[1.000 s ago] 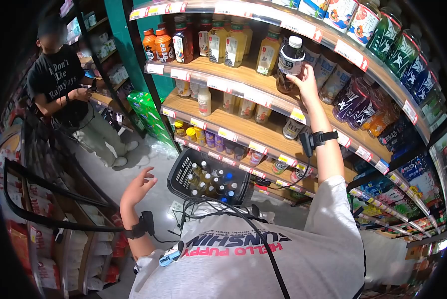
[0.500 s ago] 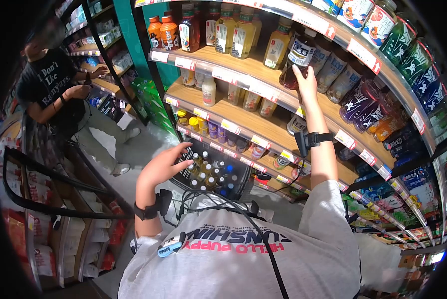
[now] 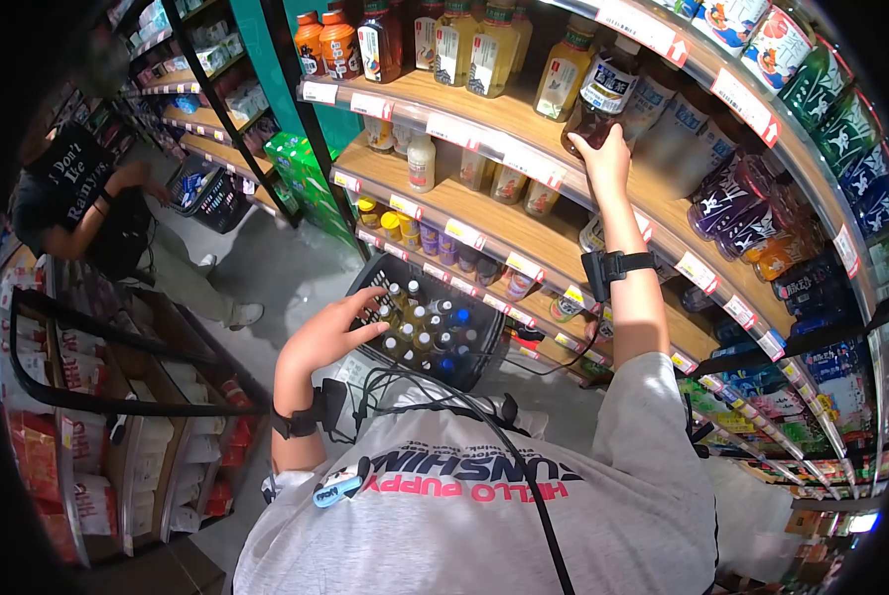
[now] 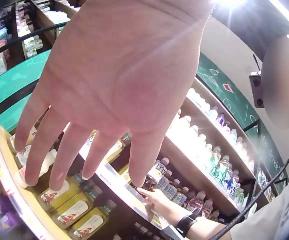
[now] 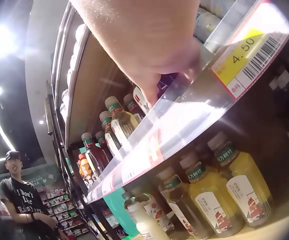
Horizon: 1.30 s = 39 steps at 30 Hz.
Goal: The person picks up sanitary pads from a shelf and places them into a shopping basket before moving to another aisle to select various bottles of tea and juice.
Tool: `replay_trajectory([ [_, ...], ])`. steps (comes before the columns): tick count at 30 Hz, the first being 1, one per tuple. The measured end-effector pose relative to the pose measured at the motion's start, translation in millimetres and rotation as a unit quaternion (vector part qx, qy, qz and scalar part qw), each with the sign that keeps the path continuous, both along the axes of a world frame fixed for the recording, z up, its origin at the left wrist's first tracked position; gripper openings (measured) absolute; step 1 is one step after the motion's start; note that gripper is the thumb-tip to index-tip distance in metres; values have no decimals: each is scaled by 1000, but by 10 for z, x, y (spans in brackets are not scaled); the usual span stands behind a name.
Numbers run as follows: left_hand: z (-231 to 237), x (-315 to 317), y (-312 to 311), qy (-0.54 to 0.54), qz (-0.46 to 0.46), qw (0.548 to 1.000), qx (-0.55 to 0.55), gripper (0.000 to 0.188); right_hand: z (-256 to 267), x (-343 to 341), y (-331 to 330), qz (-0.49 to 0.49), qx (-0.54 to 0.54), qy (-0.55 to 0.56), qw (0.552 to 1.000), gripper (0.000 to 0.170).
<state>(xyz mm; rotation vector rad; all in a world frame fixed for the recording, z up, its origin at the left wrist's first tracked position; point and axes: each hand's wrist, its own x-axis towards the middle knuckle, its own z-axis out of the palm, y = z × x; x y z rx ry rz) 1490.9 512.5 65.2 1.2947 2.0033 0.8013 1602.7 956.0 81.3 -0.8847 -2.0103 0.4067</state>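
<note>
In the head view my right hand (image 3: 608,164) reaches to the upper shelf, thumb and fingers around the lower part of a dark drink bottle (image 3: 606,87) with a white and black label. The bottle stands at the front of its row, beside a pale yellow tea bottle (image 3: 562,79). In the right wrist view the hand covers most of the bottle behind the shelf's clear front lip. My left hand (image 3: 325,332) is held with fingers spread near the left rim of a black basket (image 3: 373,273) and holds nothing. Several capped bottles (image 3: 425,332) stand inside that basket.
Curved shelves (image 3: 524,149) of drinks run across the front and right, with price-tag strips along their edges. A person in a black shirt (image 3: 72,188) stands at the left near another basket (image 3: 211,198). Cables (image 3: 385,382) hang before my shirt.
My right hand now sits lower on the dark bottle. The left hand has moved right, to the basket's edge. The head view has shifted, and the other person has moved further left in it.
</note>
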Motion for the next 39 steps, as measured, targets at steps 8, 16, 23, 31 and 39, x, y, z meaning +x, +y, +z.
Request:
replay_trajectory([
  [8,-195,-37,30,-53,6,998,24,47,-4,-22,-76,-34,42,-17,998,54],
  [16,-1105,-375,42,-146,6,985,-97,45,16,-57,-269,-14,231,1,973,43],
  [23,-3737,-889,-172,-163,145,949,-228,43,-1581,-40,-1160,53,86,194,976,30],
  [31,-5366,-323,-580,-179,6,831,-527,75,-5191,-89,-2434,9,-590,5,807,21],
  [39,-5391,-320,-276,-54,-112,756,-643,92,-6906,-827,-2405,-3,-764,-126,632,35],
])
